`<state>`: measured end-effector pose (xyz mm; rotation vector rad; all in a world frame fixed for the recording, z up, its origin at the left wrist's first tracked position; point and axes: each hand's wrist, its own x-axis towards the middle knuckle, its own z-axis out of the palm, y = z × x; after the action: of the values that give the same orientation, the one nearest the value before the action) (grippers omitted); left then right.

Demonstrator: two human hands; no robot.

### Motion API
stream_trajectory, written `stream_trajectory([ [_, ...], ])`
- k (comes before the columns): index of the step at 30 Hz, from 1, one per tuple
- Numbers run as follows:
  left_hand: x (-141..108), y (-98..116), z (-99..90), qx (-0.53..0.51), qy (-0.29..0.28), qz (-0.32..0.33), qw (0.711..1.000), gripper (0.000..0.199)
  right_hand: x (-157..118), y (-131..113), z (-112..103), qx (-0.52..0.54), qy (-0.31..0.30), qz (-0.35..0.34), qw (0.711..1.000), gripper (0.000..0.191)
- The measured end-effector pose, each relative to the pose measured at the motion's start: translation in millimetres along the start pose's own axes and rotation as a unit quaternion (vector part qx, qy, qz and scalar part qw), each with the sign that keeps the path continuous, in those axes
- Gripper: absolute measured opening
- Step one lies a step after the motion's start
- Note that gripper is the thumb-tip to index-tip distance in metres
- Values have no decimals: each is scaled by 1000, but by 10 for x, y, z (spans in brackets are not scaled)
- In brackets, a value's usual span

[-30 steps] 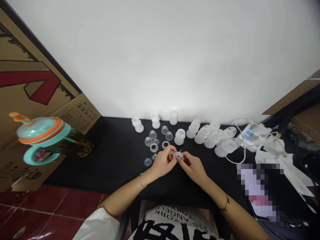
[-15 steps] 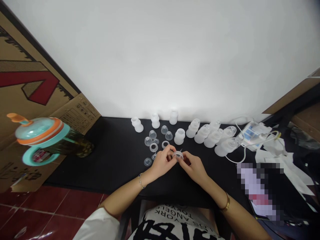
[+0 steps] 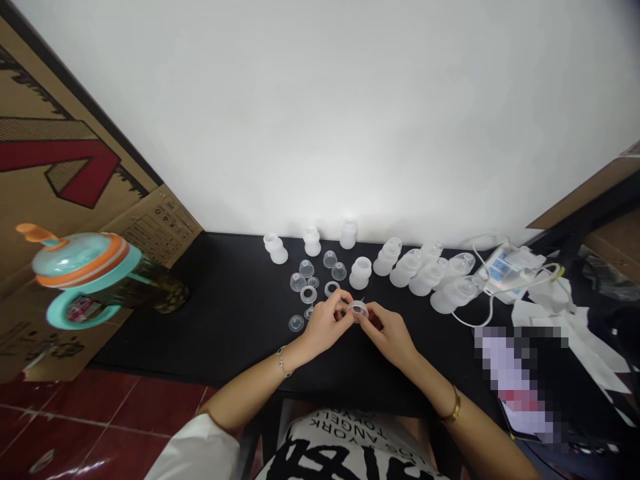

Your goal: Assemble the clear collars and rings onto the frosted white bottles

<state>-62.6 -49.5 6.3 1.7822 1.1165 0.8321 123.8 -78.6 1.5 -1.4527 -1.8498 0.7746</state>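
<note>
Between both hands is a whitish bottle collar ring [image 3: 358, 308], held just above the black table. My left hand [image 3: 327, 321] pinches its left side, and my right hand [image 3: 387, 331] grips its right side with thumb and fingers. Whether a nipple sits inside the ring is hard to make out. Directly beyond stands an open white baby bottle [image 3: 360, 273]. Left of my hands lie clear dome caps [image 3: 299, 282], more collar rings [image 3: 309, 294] and a clear silicone nipple [image 3: 296, 323]. My left fingers partly cover another small clear piece.
Three open bottles [image 3: 275, 248] stand along the wall. Several capped bottles [image 3: 421, 275] are grouped at right, beside a white cable [image 3: 493, 310] and papers [image 3: 555, 307]. A phone [image 3: 520, 387] lies front right. A large tumbler [image 3: 100, 280] stands left against cardboard [image 3: 155, 220].
The ring has tilted slightly between my fingers, showing more of its opening. Both hands stay in nearly the same place, and the view has shifted very slightly.
</note>
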Motion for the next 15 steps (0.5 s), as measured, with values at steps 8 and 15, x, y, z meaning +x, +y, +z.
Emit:
stream_trajectory([
  [8, -17, -23, 7, -27, -11, -7, 1000, 24, -13, 29, 24, -7, 2, -9, 1000, 36],
  [15, -11, -35, 24, -3, -4, -6, 1000, 22, -6, 20, 31, -7, -5, -15, 1000, 38],
])
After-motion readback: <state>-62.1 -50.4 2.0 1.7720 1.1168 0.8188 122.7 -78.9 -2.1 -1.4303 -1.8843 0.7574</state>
